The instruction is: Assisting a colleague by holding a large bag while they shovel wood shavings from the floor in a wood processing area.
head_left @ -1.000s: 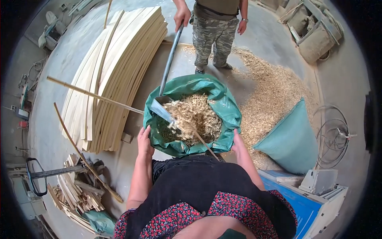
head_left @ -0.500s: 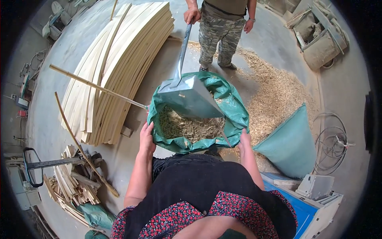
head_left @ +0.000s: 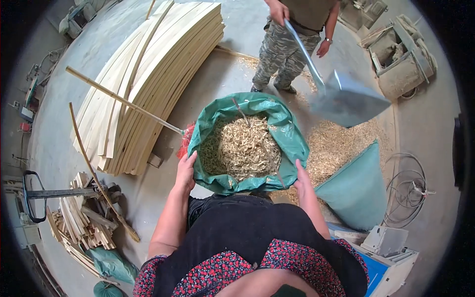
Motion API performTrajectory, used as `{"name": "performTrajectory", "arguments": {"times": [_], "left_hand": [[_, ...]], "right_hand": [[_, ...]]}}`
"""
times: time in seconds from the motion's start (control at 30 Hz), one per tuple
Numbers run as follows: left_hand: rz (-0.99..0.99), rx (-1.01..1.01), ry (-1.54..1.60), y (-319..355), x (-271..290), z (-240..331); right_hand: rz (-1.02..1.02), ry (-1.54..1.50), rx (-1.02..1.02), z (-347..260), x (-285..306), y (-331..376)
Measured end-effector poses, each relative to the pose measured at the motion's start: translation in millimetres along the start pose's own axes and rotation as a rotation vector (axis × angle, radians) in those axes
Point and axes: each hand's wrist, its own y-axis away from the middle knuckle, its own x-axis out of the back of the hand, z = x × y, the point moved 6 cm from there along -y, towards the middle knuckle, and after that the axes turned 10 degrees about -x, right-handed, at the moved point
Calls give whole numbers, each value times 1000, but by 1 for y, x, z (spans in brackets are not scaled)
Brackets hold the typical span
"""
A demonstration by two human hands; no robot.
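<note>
Head view: the metal shovel [head_left: 349,101], tipped over the green sack [head_left: 292,141] half a second ago, has swung away to the right, held by another person [head_left: 292,34], and the wood shavings [head_left: 242,146] now fill the sack near its rim. The left hand [head_left: 185,171] and right hand [head_left: 302,180] are both closed on the sack's rolled rim, holding its mouth open on the floor [head_left: 227,64], forearms reaching forward.

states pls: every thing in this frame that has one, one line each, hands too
Green woven plastic sack: mouth held open, upright, nearly full of wood shavings.
Left hand: gripping the sack's rim.
Right hand: gripping the rim opposite.
Grey metal shovel: empty, held by another person, beside the sack.
Second green sack: filled, lying on the floor.
Pale curved wooden strips: stacked.
</note>
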Motion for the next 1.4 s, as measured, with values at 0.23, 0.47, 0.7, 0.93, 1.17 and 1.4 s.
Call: {"name": "performTrajectory", "arguments": {"times": [0.23, 0.47, 0.7, 0.93, 1.17, 1.4], "left_hand": [[269, -31, 133, -10, 117, 17], [185, 15, -226, -39, 95, -29], [165, -3, -40, -32, 46, 8], [138, 24, -50, -33, 33, 2], [78, 100, 65, -19, 31, -10], [44, 203, 43, -19, 8, -28]], "right_hand": [[16, 434, -41, 80, -128, 47], [-24, 13, -82, 44, -94, -3], [144, 126, -16, 17, -23, 35], [192, 36, 81, 10, 13, 28], [62, 68, -176, 32, -40, 65], [-34, -84, -177, 42, -31, 61]]}}
